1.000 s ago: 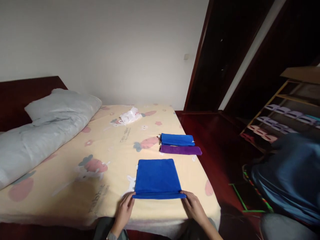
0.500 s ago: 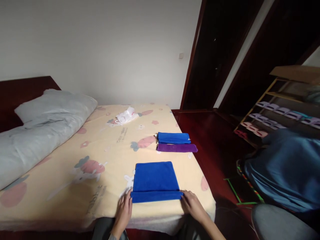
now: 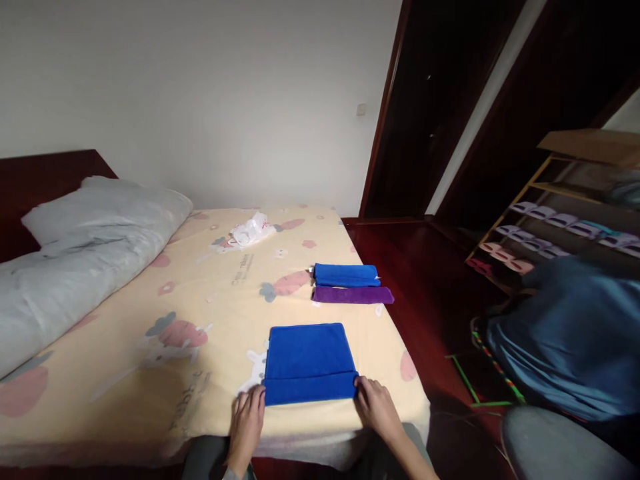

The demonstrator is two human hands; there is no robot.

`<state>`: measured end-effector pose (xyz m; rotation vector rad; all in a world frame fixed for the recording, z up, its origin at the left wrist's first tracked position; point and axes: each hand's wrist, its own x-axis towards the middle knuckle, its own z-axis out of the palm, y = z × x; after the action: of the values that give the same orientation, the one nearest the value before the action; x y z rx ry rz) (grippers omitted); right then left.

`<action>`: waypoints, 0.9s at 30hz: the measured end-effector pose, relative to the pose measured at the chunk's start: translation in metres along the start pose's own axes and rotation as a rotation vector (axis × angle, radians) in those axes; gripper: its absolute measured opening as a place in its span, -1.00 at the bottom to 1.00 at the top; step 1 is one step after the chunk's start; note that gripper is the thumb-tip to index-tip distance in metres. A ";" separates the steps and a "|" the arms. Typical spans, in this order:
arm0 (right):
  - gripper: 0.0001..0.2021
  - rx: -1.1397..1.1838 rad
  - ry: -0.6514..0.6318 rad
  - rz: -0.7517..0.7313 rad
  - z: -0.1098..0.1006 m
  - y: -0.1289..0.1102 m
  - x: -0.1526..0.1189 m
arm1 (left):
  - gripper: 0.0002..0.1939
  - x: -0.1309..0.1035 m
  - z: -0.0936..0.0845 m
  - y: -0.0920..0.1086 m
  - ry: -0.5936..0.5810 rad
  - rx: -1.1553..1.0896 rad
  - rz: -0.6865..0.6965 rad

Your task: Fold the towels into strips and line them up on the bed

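Observation:
A blue towel [image 3: 309, 350] lies on the bed near its front edge, with a strip folded over along its near side. My left hand [image 3: 249, 410] grips the left end of that folded strip, its thumb hidden from view. At the strip's right end, my right hand [image 3: 376, 404] pinches the cloth between thumb and fingers. Farther back, a folded blue towel [image 3: 346, 275] lies beside a folded purple towel [image 3: 353, 295].
The bed's patterned sheet [image 3: 125, 393] spreads around the towels. A crumpled white plastic bag [image 3: 251, 230] lies toward the wall, a grey quilt [image 3: 100, 233] at left. On the right stand a shoe rack [image 3: 543, 183], a dark blue cloth-covered heap [image 3: 570, 340] and a grey rounded seat [image 3: 555, 443].
The near strip of the blue towel now looks wider and flatter. My right hand has shifted slightly left; my left hand stays at about the same spot.

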<state>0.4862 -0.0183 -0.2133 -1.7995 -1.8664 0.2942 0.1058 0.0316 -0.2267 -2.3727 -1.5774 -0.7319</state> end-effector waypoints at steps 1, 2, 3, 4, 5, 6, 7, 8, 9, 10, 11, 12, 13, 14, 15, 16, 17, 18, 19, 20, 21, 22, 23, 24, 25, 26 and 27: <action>-0.79 -0.018 0.010 0.000 0.000 -0.001 -0.001 | -0.74 0.000 -0.001 -0.001 -0.002 -0.003 0.012; -0.79 -0.033 0.020 -0.001 0.001 -0.002 -0.001 | -0.73 -0.001 -0.002 -0.001 -0.006 -0.001 0.022; -0.79 -0.046 0.028 -0.004 0.001 -0.003 -0.002 | -0.72 -0.001 -0.003 -0.002 -0.012 0.003 0.032; -0.79 -0.060 0.036 -0.007 0.001 -0.003 -0.002 | -0.72 -0.001 -0.004 -0.002 -0.020 0.009 0.044; -0.78 -0.072 0.044 -0.010 0.001 -0.004 -0.003 | -0.71 -0.001 -0.005 -0.002 -0.029 0.015 0.055; -0.78 -0.080 0.054 -0.012 0.002 -0.004 -0.004 | -0.71 0.000 -0.006 -0.002 -0.038 0.018 0.062; -0.78 -0.084 0.066 -0.013 0.002 -0.003 -0.005 | -0.71 0.000 -0.006 -0.002 -0.046 0.018 0.065; -0.78 -0.083 0.077 -0.013 0.003 -0.003 -0.006 | -0.71 0.000 -0.007 -0.002 -0.053 0.015 0.064; -0.78 -0.078 0.085 -0.010 0.004 -0.002 -0.006 | -0.72 0.000 -0.007 -0.002 -0.056 0.010 0.061; -0.79 -0.072 0.089 -0.005 0.005 -0.001 -0.007 | -0.72 0.000 -0.007 -0.002 -0.056 0.004 0.058; -0.80 -0.065 0.090 0.000 0.005 0.000 -0.007 | -0.72 0.000 -0.007 -0.002 -0.053 -0.003 0.054; -0.80 -0.059 0.088 0.005 0.006 0.000 -0.006 | -0.72 0.000 -0.006 -0.002 -0.049 -0.009 0.050; -0.81 -0.056 0.085 0.010 0.005 0.001 -0.006 | -0.72 0.001 -0.006 -0.002 -0.046 -0.016 0.047; -0.81 -0.054 0.081 0.016 0.005 0.000 -0.005 | -0.72 0.001 -0.006 -0.002 -0.043 -0.022 0.043; -0.82 -0.051 0.077 0.023 0.004 0.000 -0.004 | -0.71 0.001 -0.006 -0.002 -0.039 -0.028 0.037; -0.82 -0.047 0.073 0.029 0.003 0.000 -0.004 | -0.71 0.001 -0.006 -0.002 -0.036 -0.034 0.033; -0.83 -0.042 0.071 0.035 0.003 -0.001 -0.004 | -0.71 0.000 -0.005 -0.003 -0.034 -0.038 0.030; -0.83 -0.036 0.072 0.040 0.002 -0.001 -0.004 | -0.71 0.000 -0.005 -0.003 -0.031 -0.039 0.030; -0.83 -0.028 0.074 0.042 0.002 -0.001 -0.004 | -0.71 -0.001 -0.004 -0.004 -0.030 -0.037 0.034; -0.83 -0.019 0.079 0.043 0.002 0.000 -0.005 | -0.71 -0.002 -0.003 -0.005 -0.031 -0.031 0.041; -0.83 -0.007 0.084 0.043 0.002 0.000 -0.006 | -0.71 -0.003 -0.002 -0.007 -0.036 -0.020 0.052; -0.82 0.007 0.086 0.042 0.003 0.001 -0.007 | -0.71 -0.004 0.000 -0.009 -0.045 -0.004 0.066; -0.81 0.026 0.087 0.043 0.004 0.002 -0.007 | -0.70 -0.005 0.001 -0.010 -0.059 0.017 0.084; -0.80 0.047 0.086 0.043 0.004 0.003 -0.008 | -0.69 -0.006 0.002 -0.012 -0.077 0.040 0.103; -0.79 0.069 0.079 0.042 0.004 0.004 -0.008 | -0.68 -0.006 0.002 -0.012 -0.096 0.064 0.120; -0.79 0.090 0.066 0.041 0.004 0.004 -0.008 | -0.66 -0.006 0.002 -0.012 -0.114 0.086 0.130; -0.78 0.107 0.051 0.041 0.003 0.003 -0.008 | -0.64 -0.005 0.001 -0.011 -0.130 0.105 0.132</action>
<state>0.4871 -0.0254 -0.2196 -1.7584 -1.7474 0.3536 0.0944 0.0321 -0.2313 -2.4627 -1.4498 -0.4657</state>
